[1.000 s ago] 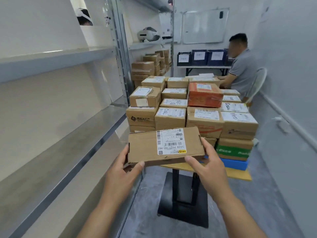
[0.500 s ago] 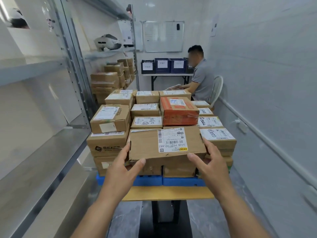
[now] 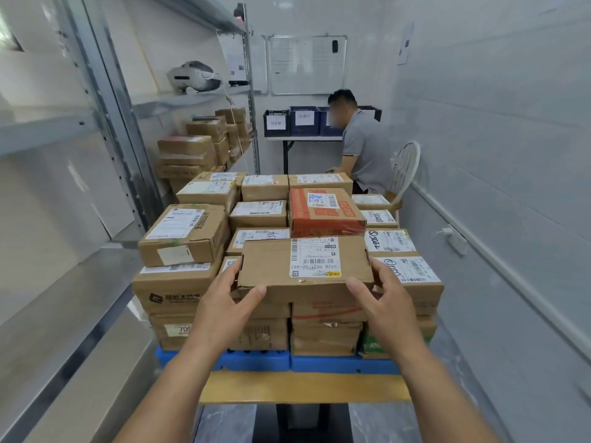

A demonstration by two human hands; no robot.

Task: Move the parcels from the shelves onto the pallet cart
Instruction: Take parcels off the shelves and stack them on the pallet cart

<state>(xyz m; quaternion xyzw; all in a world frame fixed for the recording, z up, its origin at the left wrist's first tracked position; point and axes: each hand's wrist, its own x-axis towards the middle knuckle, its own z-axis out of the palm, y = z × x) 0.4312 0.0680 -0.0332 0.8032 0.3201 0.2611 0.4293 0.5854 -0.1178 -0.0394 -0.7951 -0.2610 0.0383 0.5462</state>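
A flat brown parcel (image 3: 281, 270) with a white barcode label lies over the front middle of the parcel stack on the pallet cart (image 3: 303, 386). My left hand (image 3: 225, 300) grips its left end, thumb under the front edge. My right hand (image 3: 388, 300) grips its right end the same way. Whether the parcel rests on the boxes below or hovers just above them I cannot tell. An orange parcel (image 3: 323, 212) sits just behind it among several brown labelled parcels.
Metal shelves (image 3: 64, 302) run along the left, with more brown parcels (image 3: 192, 151) on a far shelf. A blue pallet (image 3: 345, 364) lies under the stack. A person (image 3: 361, 145) sits on a white chair at a table with dark bins behind the cart. A wall closes the right.
I have come closer to the cart, and both hands have carried the flat parcel forward over the front of the stack.
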